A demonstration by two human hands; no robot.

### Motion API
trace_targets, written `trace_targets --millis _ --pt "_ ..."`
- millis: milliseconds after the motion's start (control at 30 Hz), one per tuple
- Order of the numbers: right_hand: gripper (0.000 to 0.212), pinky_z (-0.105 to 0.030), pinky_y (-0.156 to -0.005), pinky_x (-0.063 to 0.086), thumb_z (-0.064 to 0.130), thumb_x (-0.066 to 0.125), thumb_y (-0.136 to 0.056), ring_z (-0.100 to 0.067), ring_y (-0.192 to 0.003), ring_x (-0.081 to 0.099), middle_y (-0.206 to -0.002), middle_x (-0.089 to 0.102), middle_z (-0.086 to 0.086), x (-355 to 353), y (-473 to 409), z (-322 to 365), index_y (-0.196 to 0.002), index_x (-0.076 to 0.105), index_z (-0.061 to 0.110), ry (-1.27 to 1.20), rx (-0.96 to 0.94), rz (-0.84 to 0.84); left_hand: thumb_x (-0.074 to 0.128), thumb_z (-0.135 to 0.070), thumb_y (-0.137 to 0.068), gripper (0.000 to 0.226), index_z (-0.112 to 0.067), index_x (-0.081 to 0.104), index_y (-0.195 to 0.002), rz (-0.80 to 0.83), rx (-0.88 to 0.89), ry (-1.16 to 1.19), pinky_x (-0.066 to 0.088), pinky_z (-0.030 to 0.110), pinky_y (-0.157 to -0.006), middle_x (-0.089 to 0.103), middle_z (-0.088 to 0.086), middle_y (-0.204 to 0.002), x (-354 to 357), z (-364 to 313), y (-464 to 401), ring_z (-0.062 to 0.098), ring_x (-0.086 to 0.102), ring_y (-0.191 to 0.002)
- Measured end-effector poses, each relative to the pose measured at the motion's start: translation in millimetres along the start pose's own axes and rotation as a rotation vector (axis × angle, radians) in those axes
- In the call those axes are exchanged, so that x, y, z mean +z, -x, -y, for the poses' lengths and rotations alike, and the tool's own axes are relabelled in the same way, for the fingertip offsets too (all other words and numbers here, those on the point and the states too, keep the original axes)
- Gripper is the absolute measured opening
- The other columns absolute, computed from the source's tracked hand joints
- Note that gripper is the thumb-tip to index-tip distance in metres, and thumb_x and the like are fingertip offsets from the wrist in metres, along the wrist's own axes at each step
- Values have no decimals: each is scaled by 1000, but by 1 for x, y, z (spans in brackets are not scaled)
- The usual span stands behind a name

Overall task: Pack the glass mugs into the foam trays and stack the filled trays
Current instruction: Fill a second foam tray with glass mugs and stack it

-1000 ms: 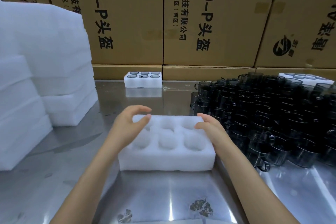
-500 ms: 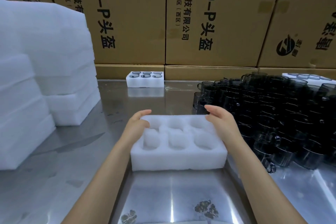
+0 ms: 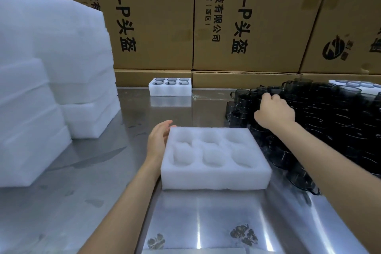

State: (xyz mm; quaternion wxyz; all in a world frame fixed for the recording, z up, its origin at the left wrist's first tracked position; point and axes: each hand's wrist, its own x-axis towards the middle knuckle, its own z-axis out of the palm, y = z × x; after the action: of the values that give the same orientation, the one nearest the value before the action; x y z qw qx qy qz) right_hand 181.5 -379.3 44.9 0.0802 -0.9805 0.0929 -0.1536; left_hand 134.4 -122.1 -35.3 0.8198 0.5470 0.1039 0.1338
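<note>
Six empty round pockets, two rows of three, in the foam tray (image 3: 214,156). Tray lies flat on the steel counter (image 3: 99,181), centre of view, directly in front of the person.

Left hand (image 3: 157,142): at 9 o'clock of the tray, palm against its left wall, fingers straight and relaxed, grip spread, holding nothing.

Right hand (image 3: 274,112): at 1 o'clock of the tray, reached over the glass mugs (image 3: 329,126). Fingers curled downward onto the near-left mugs of the group; cannot tell whether the grip is pinching one, as the fingertips are hidden behind the knuckles.

Mugs: dark tinted glass, many, packed close together, at 2 to 3 o'clock of the tray; the nearest ones stand just beside its right wall.

Filled tray (image 3: 170,87): at 12 o'clock, well apart, against the cardboard boxes (image 3: 154,27); six mugs seated in it. Second filled tray (image 3: 354,84) at 2 o'clock, behind the mugs, partly hidden.

Foam stacks (image 3: 51,68): white, tall, at 9 to 10 o'clock on the counter.

Boxes: brown with black printed characters, a wall across the counter's far edge.
</note>
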Motion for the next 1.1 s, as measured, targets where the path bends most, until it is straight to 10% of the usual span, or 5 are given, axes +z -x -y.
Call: trace_targets --millis 167,600,1100 --pt "29 -35 -64 39 25 53 -95 -32 -88 52 -105 60 -18 4 -12 -7 -111 46 2 146 -14 17 56 -11 -89 15 -17 67 -96 27 49 -57 52 21 -59 70 2 -83 -2 2 1 11 66 -69" --pt "14 -32 -78 48 32 64 -87 -18 -94 60 -92 69 4 -37 12 13 -98 68 25 -432 -155 -271 56 -7 -88 17 -15 65 -100 77 78 -117 51 32 -74 69 3 -92 -1 4 2 17 64 -79" --pt "7 -25 -61 34 33 66 -82 -10 -84 54 -69 57 18 18 80 110 -87 69 29 -486 -617 4 50 -7 -90 27 -18 70 -75 86 136 -123 47 24 -68 67 -1 -82 0 5 -3 12 61 -78"
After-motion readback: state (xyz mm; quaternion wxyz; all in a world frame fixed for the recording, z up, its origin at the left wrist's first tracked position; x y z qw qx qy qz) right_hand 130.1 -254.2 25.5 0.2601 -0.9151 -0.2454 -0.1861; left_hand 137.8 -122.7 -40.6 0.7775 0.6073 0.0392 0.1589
